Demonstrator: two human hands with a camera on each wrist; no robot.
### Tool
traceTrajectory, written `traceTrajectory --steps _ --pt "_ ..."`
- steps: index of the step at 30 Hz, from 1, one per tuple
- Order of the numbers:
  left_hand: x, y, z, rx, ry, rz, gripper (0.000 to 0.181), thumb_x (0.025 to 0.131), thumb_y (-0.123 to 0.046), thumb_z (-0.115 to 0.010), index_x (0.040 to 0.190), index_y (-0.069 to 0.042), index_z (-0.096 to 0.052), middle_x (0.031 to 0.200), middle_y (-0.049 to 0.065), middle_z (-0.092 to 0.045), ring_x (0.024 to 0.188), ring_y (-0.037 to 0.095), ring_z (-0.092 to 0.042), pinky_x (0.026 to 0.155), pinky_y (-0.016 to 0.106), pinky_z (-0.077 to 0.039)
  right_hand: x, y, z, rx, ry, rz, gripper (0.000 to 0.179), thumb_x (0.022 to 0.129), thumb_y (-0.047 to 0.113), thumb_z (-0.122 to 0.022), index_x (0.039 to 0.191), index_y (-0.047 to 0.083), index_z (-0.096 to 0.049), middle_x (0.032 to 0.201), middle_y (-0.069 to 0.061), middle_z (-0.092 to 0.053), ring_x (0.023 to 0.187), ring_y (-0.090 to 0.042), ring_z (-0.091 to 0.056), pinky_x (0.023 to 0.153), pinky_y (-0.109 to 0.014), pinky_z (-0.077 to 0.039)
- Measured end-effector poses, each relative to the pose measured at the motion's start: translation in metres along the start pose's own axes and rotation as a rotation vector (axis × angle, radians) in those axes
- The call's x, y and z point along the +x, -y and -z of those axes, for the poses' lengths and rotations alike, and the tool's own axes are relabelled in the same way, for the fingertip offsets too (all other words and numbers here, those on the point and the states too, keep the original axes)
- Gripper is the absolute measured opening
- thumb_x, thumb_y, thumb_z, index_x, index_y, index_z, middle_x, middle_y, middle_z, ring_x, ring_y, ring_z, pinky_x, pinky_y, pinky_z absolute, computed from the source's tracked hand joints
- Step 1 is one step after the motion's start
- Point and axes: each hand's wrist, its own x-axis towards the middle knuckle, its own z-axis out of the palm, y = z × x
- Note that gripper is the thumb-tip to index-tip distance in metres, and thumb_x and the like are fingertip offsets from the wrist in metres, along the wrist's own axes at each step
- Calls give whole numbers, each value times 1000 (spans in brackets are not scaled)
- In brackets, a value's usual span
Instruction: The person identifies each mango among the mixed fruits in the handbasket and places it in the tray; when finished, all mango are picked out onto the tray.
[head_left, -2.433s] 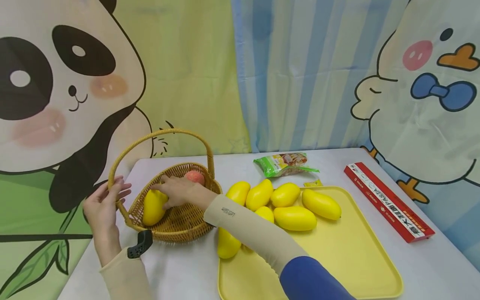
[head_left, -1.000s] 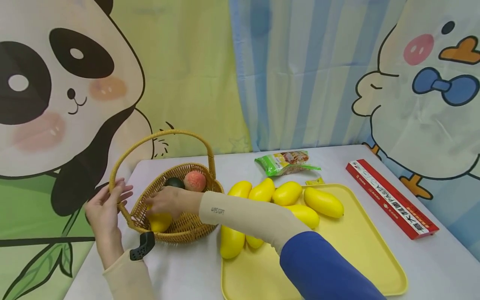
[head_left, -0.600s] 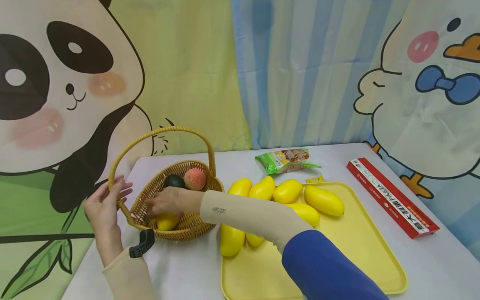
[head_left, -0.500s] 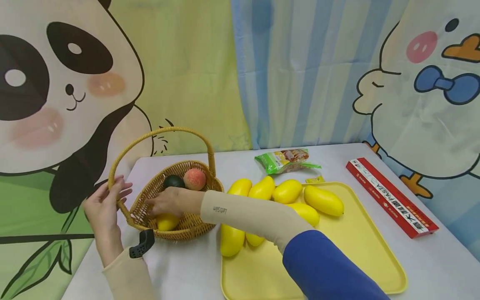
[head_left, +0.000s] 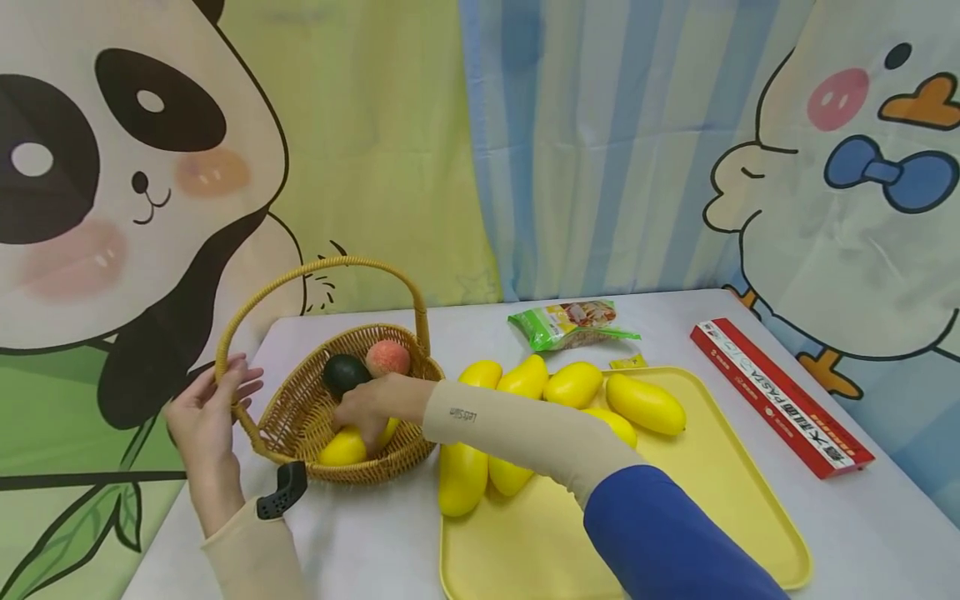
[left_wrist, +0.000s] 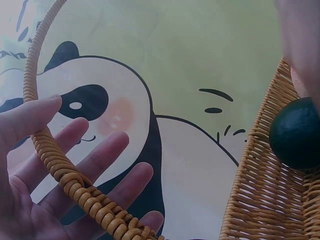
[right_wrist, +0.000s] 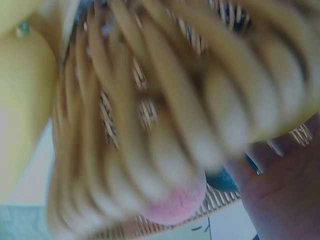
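Down inside the wicker basket (head_left: pixel 375 476), my right hand (head_left: pixel 381 403) grips a yellow mango (head_left: pixel 342 448), whose middle is covered by the fingers. Behind that hand lie a dark green avocado (head_left: pixel 345 372) and a pinkish peach (head_left: pixel 387 357). My left hand (head_left: pixel 206 425) steadies the left side of the basket's handle (head_left: pixel 324 263). In the left wrist view, the thumb is in front of the handle (left_wrist: pixel 80 195) and the spread, fairly straight fingers (left_wrist: pixel 102 152) are behind it. Blurred basket weave (right_wrist: pixel 165 120) fills most of the right wrist view.
A yellow tray (head_left: pixel 540 554) stands right of the basket, with several yellow mangoes (head_left: pixel 645 405) along its left and back. Behind it lie a green food packet (head_left: pixel 570 325) and a small yellow packet (head_left: pixel 628 362). A red pasta box (head_left: pixel 780 396) lies at the right.
My right hand has moved right inside the basket, and the mango there has shifted from the left side toward the middle front. The avocado has come into sight. My left hand stays at the handle.
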Motion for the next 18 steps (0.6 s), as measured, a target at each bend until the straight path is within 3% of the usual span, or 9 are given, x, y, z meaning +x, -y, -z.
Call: traceTrajectory --steps 6,13,18 --pt "1 0 2 4 -7 -6 25 84 -26 -75 103 -10 -74 75 -6 -73 68 9 -70 63 17 -47 -3 -2 -7 56 0 36 71 78 35 -78 141 31 -46 128 11 -53 107 -5 -48 94 -20 -40" --pt "0 0 3 0 -10 -13 27 83 -27 -75 104 -9 -74 75 -6 -73 68 9 -70 64 19 -47 -10 -12 -8 104 -128 110 74 74 39 -82 139 25 -50 128 10 -56 107 -5 -52 94 -19 -41" --pt "0 1 0 7 -9 -21 28 83 -27 -76 104 -9 -74 74 -6 -73 67 9 -70 63 19 -46 -22 -18 -12 116 -258 97 77 74 40 -81 141 21 -47 126 4 -56 107 -7 -50 91 -21 -42"
